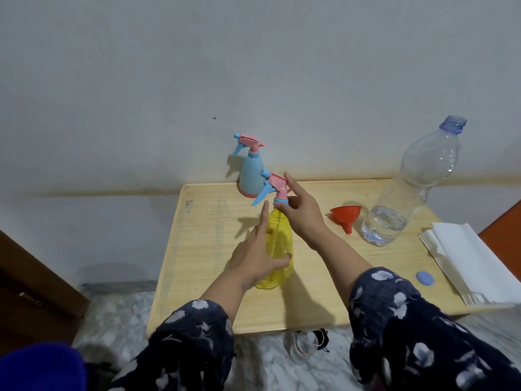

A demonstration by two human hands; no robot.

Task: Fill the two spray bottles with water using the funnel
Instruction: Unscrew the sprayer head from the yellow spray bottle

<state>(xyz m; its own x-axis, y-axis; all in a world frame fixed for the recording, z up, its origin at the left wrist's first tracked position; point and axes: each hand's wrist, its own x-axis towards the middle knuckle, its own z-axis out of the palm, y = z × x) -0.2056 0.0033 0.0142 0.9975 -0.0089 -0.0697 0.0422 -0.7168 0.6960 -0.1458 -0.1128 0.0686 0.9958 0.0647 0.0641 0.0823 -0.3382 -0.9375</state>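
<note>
Yellow bottle (277, 249) partly hidden behind hands (255, 255).

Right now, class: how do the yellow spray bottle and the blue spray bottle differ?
The yellow spray bottle is see-through; the blue spray bottle is opaque. The yellow one is held, left hand on its body and right hand at its collar; the blue one stands untouched by the wall. Both have pink-and-blue trigger heads.

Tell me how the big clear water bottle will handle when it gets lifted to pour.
The clear water bottle is tall, uncapped and holds water only near its base, so it is probably light. Its thin walls will likely dent under the fingers. Standing by the red funnel, it could tip if knocked high up.
</note>
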